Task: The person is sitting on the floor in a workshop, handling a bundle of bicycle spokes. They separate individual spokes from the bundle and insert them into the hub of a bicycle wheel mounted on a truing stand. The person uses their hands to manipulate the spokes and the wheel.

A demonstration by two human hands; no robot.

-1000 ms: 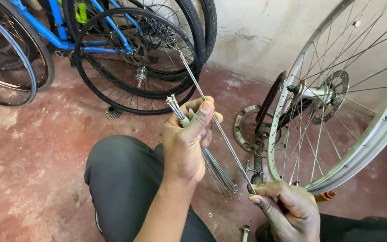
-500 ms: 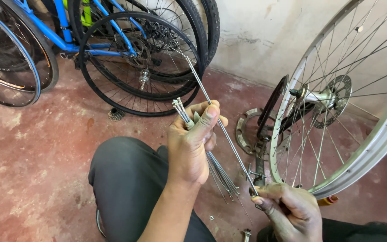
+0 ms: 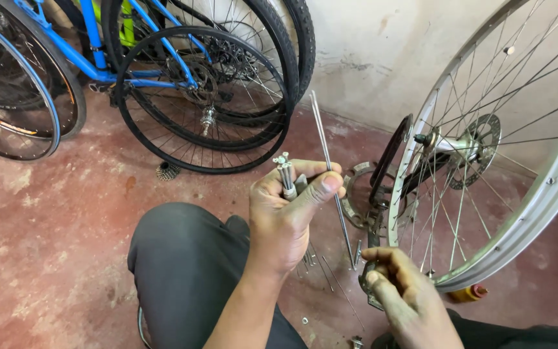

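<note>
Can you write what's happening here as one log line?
left hand: grips spoke bundle | right hand: pinches single spoke | silver wheel: alongside

Single head-worn camera looks steeply down and forward, close above the silver spoked wheel (image 3: 485,161), with the wall just behind it.

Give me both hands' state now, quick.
Left hand: closed on a bundle of spokes.
Right hand: closed, fingers pinching a single spoke at its lower end.
</note>
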